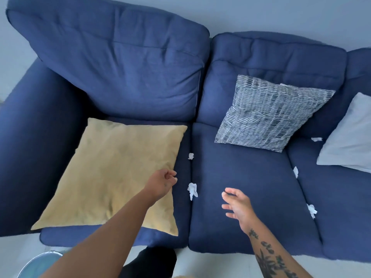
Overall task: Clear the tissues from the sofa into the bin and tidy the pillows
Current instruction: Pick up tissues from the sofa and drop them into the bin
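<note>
Both forearms enter from the bottom edge, head view only. Landmark: the mustard-yellow square fabric pillow [112, 173], lying flat on the left seat of the dark blue fabric sofa [241, 197].

Left hand [162, 183]: over the yellow pillow's right edge, fingers curled loosely toward the thumb, holding nothing that I can see. Right hand [237, 205]: well right of the yellow pillow, above the middle seat, fingers spread, empty.

Tissues, all crumpled white paper:
- nearest tissue [192, 190], just right of the yellow pillow, between the two hands, close to the left fingertips
- small tissue [190, 156], just beyond it along the seat seam
- three more far right of the yellow pillow, in or near the next seam: [295, 172], [311, 211], [316, 139]

Other pillows: grey-and-white striped pillow [271, 115] tilted against the backrest; pale grey plain pillow [349, 133], cut off at the right edge.

Step judged: tissue pickup starting; none collected yet, pillows untidied. Next move calls for a light pinch on the nearest tissue, then a carry to the bin.

Unclear: a round metallic rim [40, 261] at bottom left, below the yellow pillow, may be the bin; mostly cut off. A white scrap shows behind the striped pillow's top edge; cannot tell if tissue.
</note>
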